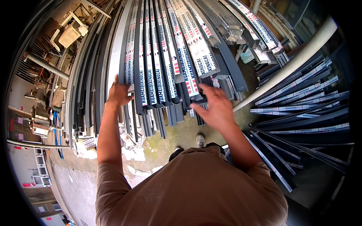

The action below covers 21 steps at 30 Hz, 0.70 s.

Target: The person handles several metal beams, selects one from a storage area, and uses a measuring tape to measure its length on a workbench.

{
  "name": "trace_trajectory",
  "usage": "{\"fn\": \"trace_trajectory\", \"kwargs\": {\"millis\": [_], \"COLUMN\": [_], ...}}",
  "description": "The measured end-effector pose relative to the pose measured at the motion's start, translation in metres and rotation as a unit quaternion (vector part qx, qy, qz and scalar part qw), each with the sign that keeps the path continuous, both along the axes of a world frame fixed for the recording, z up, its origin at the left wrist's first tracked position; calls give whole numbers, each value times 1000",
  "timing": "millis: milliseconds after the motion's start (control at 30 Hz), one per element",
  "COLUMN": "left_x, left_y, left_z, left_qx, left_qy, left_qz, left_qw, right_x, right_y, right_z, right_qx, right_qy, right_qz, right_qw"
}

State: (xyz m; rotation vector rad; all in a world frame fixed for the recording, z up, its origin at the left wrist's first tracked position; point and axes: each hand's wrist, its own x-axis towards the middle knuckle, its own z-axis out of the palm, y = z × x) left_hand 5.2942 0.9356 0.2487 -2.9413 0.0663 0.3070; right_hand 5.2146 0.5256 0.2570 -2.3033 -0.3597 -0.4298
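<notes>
A rack full of long metal profiles (155,75) stretches away in front of me, mostly dark grey with white printed film on top. My left hand (120,94) is at the near end of a light grey profile (120,49), one finger stretched along it and the others curled round the end, partly hidden. To the right, my right hand (215,107) is open, thumb and fingers apart. It is beside the near end of a dark, film-covered profile (191,84); whether it touches is unclear.
A pale round post (290,71) slants across the right side. Beyond it lie more film-wrapped profiles (301,101). Torn white wrapping (132,152) is on the concrete floor below the rack. At the far left are shelves with mixed items (41,120) and a white ladder-like frame (40,165).
</notes>
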Motion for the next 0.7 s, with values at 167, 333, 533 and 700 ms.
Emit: {"fn": "trace_trajectory", "kwargs": {"millis": [167,333,533,700], "left_x": [-6,-14,-12,-10], "left_y": [20,10,11,10], "left_z": [-20,-17,-16,-15], "left_qx": [-28,17,9,23], "left_qy": [-34,-3,-8,3], "left_qz": [-38,-19,-10,-1], "left_qw": [998,1000,1000,1000], "right_x": [0,8,19,27], "right_y": [16,32,37,56], "right_z": [-8,-27,-18,51], "right_qx": [-128,-129,-112,20], "right_qy": [4,-41,-104,-71], "right_qz": [-6,-59,-81,-90], "right_qw": [992,989,985,993]}}
